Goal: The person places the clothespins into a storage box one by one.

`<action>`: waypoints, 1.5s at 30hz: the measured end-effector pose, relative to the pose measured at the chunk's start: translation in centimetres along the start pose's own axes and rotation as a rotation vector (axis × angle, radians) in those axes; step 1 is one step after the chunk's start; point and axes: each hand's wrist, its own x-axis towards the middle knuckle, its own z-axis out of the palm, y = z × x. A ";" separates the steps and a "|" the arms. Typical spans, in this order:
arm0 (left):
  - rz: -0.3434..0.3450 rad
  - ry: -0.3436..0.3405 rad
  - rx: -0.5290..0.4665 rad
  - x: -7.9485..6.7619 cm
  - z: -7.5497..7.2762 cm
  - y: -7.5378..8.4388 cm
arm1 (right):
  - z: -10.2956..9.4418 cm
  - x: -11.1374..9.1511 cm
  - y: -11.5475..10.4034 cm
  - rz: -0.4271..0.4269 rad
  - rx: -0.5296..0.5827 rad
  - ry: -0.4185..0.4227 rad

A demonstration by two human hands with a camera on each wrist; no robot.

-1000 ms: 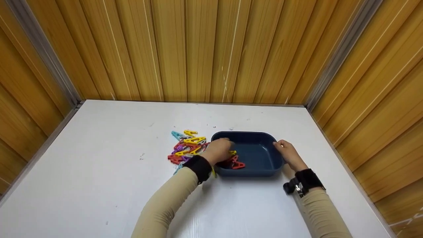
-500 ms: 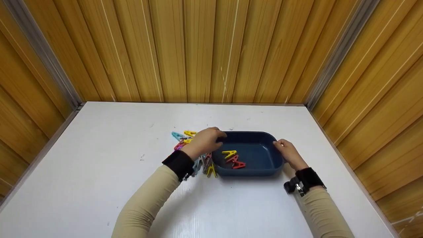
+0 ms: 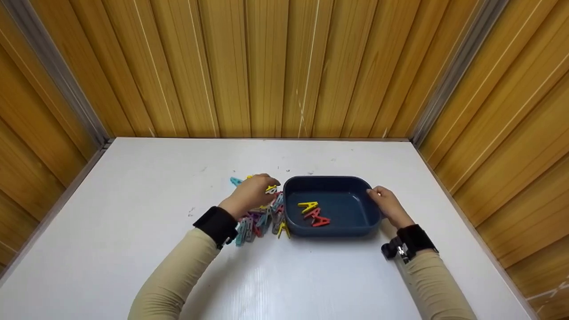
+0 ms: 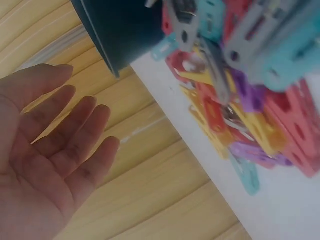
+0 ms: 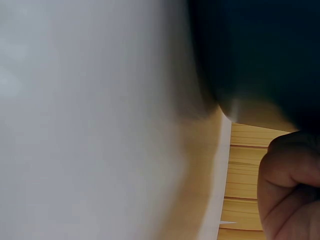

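My left hand (image 3: 252, 192) hovers above a heap of coloured clothespins (image 3: 262, 218), left of a dark blue basin (image 3: 331, 232). In the left wrist view its fingers (image 4: 75, 145) are spread and hold nothing, beside the heap of red, yellow, purple, grey and teal clothespins (image 4: 260, 122). My right hand (image 3: 390, 206) grips the basin's right rim, thumb over the edge; the right wrist view shows those fingers (image 5: 287, 172) curled by the basin wall (image 5: 260, 55). Inside the basin lie a yellow clothespin (image 3: 308, 206) and red clothespins (image 3: 318, 218), towards its left side.
Everything rests on a white table (image 3: 133, 222). Wood-patterned panels (image 3: 266, 66) wall in its back and sides. A yellow clothespin (image 3: 283, 230) lies close against the basin's front left corner.
My left hand has come out of the basin and moved left over the heap, its fingers opening. A yellow clothespin now shows in the basin. My right hand stays on the rim.
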 end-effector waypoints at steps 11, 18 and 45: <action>-0.173 -0.031 0.037 -1.8 -0.7 -3.9 | -0.1 0.8 1.5 0.002 -0.012 0.007; -0.239 -0.014 0.034 -2.1 -0.7 -5.8 | 0.0 -0.2 0.0 0.022 -0.021 0.003; -0.382 -0.024 -0.021 -2.0 1.7 -8.4 | -0.1 0.7 1.9 -0.007 -0.030 0.013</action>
